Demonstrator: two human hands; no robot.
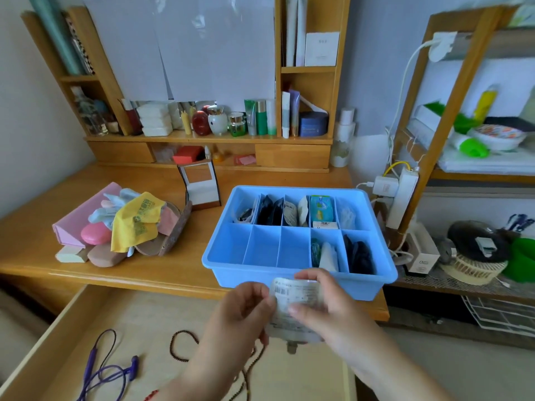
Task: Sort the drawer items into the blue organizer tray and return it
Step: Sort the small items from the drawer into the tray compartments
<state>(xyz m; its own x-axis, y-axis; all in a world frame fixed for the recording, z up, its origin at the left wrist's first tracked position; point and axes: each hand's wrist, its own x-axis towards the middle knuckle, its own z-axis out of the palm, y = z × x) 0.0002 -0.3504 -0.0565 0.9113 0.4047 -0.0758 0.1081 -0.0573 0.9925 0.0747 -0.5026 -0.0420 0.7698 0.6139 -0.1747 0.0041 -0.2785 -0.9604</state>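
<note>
Nearest, at about 7 o'clock, the open drawer point(72, 328) holds a purple cord point(107, 369) and, toward 6 o'clock, a dark bead string point(179, 345) that runs under the forearms. Just above the drawer both hands meet on a clear plastic packet point(296, 308) with a barcode label; it is held upright with its long axis roughly vertical, printed face toward the camera, and a small dark piece shows at its lower end. The left hand point(241, 311) comes in from 7 o'clock, its fingers curled and pinching the packet's left edge; the right hand point(327, 308) comes in from 5 o'clock, thumb across the front and fingers point(311, 274) hooked over the top edge, so both are grasping the packet. The packet hangs directly in front of the near wall of the blue organizer tray point(301, 280), hiding part of that wall. The tray sits on the bench point(173, 270) at 1 o'clock from the hands, its long side running left to right; the back row holds dark sachets point(270, 212) and a blue-green pack point(321, 211), the front row has three bare compartments on the left and a dark cloth item point(360, 254) at the right. At 10 o'clock lies a heap with a yellow cloth point(139, 221), a pink case point(95, 234) and a pink box point(84, 209). Beyond, at 12 o'clock, a small framed box point(199, 185) stands, with shelved cosmetic bottles point(257, 117) behind it.
</note>
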